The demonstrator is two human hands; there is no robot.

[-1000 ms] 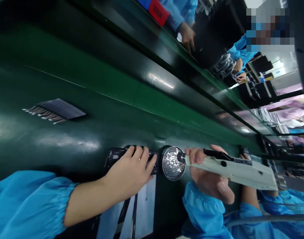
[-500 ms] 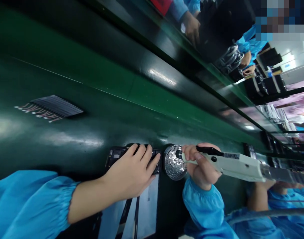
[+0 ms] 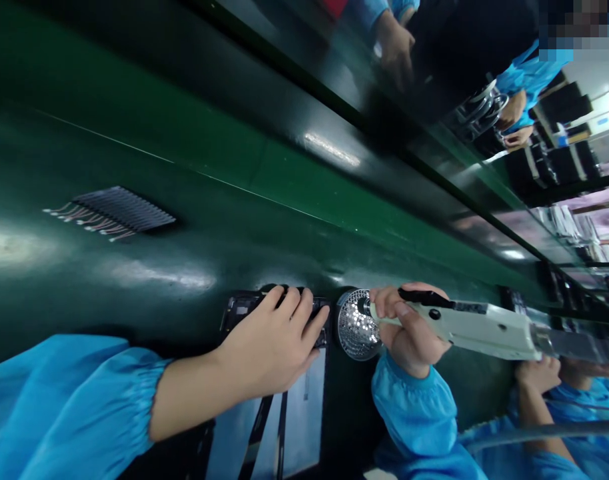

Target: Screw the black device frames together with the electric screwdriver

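My left hand (image 3: 269, 343) lies with curled fingers over a black phone housing (image 3: 244, 308), most of which it hides. My right hand (image 3: 409, 327) grips a cream electric screwdriver (image 3: 479, 332). The screwdriver's bit reaches into a round perforated metal screw dish (image 3: 355, 325), which stands between my hands and holds many small shiny screws. A co-worker's hand (image 3: 537, 375) in a blue sleeve shows just below the screwdriver.
A green conveyor belt (image 3: 184, 220) runs across the view, carrying a stack of flat ribbon cables (image 3: 124, 210). Pale sheets (image 3: 304, 407) lie under my left forearm. A grey cable (image 3: 544, 432) crosses the lower right. Co-workers' hands (image 3: 397, 50) work beyond the belt.
The screwdriver's rear end has swung upward, leaving the tool more level, with its bit still at the dish. The whole scene has drifted slightly right in view. My left hand stays on the housing.
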